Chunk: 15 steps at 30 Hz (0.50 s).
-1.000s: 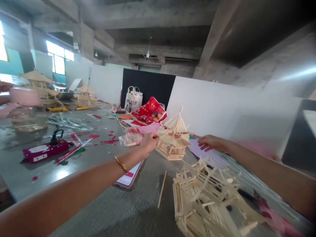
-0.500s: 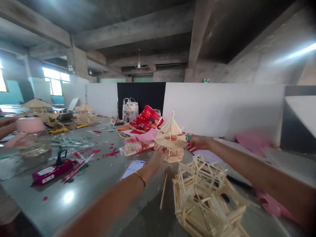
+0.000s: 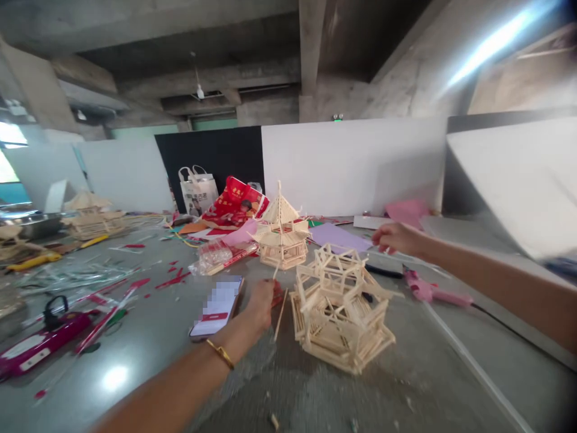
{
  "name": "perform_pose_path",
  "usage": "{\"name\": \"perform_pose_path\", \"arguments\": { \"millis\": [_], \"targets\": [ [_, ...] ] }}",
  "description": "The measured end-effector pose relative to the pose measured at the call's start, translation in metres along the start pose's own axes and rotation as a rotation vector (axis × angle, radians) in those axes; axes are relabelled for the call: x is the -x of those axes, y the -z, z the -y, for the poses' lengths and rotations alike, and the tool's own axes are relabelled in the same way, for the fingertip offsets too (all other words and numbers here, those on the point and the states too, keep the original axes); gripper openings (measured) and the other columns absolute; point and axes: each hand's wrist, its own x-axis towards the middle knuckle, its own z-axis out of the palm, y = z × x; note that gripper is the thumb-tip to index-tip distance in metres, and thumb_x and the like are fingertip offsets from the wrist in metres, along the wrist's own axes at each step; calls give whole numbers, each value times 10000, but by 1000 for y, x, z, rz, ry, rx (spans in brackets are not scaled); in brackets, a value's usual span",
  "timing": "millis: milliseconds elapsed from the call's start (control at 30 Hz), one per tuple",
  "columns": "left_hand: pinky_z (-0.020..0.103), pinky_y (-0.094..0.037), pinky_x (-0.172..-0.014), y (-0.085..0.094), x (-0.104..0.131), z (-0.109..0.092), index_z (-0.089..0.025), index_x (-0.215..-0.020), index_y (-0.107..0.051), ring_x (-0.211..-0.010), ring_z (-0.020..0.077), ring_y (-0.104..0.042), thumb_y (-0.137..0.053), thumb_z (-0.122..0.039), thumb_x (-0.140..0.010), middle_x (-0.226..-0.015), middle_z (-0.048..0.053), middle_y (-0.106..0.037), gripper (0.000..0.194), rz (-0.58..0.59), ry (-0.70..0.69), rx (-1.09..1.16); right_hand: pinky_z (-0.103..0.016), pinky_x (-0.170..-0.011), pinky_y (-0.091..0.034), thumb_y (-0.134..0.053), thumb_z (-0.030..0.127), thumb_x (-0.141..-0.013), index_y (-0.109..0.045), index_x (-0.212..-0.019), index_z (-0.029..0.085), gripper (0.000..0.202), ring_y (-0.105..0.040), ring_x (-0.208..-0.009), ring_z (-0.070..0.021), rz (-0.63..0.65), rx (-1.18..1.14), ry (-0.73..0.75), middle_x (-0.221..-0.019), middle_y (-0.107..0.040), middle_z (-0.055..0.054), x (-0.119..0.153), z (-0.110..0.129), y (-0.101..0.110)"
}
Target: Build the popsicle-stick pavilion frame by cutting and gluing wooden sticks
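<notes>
left hand [image 3: 260, 304] has its fingertips pinched on what looks like a thin wooden stick [image 3: 276, 270], poking up past them toward the roofed pagoda model [image 3: 282, 243]. the open stick framework [image 3: 342, 319] sits on the table [image 3: 180, 379] just right of those fingers, not touching, with a loose stick [image 3: 280, 316] lying between. right hand [image 3: 399, 238] is near the lilac paper [image 3: 341, 236], fingers curled, can't tell if they're closed on anything.
</notes>
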Motion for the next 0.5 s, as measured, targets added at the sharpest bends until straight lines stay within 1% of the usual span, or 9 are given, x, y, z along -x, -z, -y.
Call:
{"name": "perform_pose_path", "arguments": {
  "millis": [67, 133, 200, 267, 300, 333, 400, 467, 500],
  "targets": [
    [272, -459, -577, -1, 12, -2, -146, -701, -546, -580, 133, -580, -504, -129, -781, -676, 26, -603, 92, 47, 13, -9, -209, -458, -384, -516, 123, -682, -605, -699, 151, 95, -528, -527, -135, 27, 67, -13, -629, -604, -54, 44, -13, -7],
    [254, -443, -565, -7, 22, -5, -151, -665, -543, -567, 131, -580, -509, -91, -727, -654, 20, -606, 92, 104, 14, -10, -208, -463, -372, -538, 132, -665, -630, -674, 174, 102, -511, -508, -128, 85, 116, 19, -597, -600, -31, 90, -24, -20],
    [245, -431, -549, -16, 30, -5, -150, -631, -539, -545, 127, -569, -504, -73, -691, -628, 16, -599, 104, 150, 17, 2, -217, -495, -373, -543, 142, -663, -638, -682, 196, 112, -534, -575, -146, 118, 168, 75, -628, -611, -24, 134, -36, -35],
    [244, -424, -534, -25, 37, -4, -152, -583, -517, -502, 118, -541, -478, -71, -683, -578, 10, -572, 134, 165, 36, 17, -241, -577, -407, -495, 197, -744, -638, -762, 226, 147, -561, -665, -160, 187, 293, 232, -720, -627, -16, 170, -49, -50],
    [243, -425, -534, -31, 40, -2, -154, -568, -507, -485, 111, -527, -467, -74, -685, -559, 7, -559, 148, 163, 47, 26, -249, -614, -420, -480, 224, -772, -629, -785, 242, 151, -566, -698, -160, 187, 320, 277, -747, -626, -9, 185, -54, -57],
    [241, -427, -539, -37, 43, 0, -156, -556, -499, -473, 105, -516, -462, -78, -688, -546, 4, -548, 158, 158, 58, 34, -249, -612, -425, -467, 256, -801, -628, -837, 264, 165, -570, -706, -157, 205, 335, 301, -779, -628, -4, 198, -58, -63],
    [231, -433, -550, -51, 49, 5, -159, -547, -490, -467, 94, -503, -474, -89, -693, -536, -2, -536, 163, 154, 72, 49, -248, -603, -430, -446, 297, -834, -621, -873, 296, 179, -568, -674, -145, 198, 355, 353, -788, -626, 9, 218, -57, -75],
    [220, -432, -552, -68, 55, 11, -166, -542, -467, -469, 89, -496, -495, -95, -700, -521, -11, -516, 176, 158, 80, 65, -244, -596, -429, -462, 276, -823, -622, -842, 296, 162, -571, -653, -139, 215, 358, 417, -753, -623, 13, 232, -43, -85],
    [221, -436, -556, -77, 57, 14, -167, -548, -464, -479, 91, -502, -500, -97, -708, -525, -10, -518, 178, 169, 87, 72, -240, -581, -425, -467, 235, -801, -620, -809, 287, 162, -569, -631, -136, 218, 348, 449, -718, -619, 15, 237, -33, -89]
  ]
}}
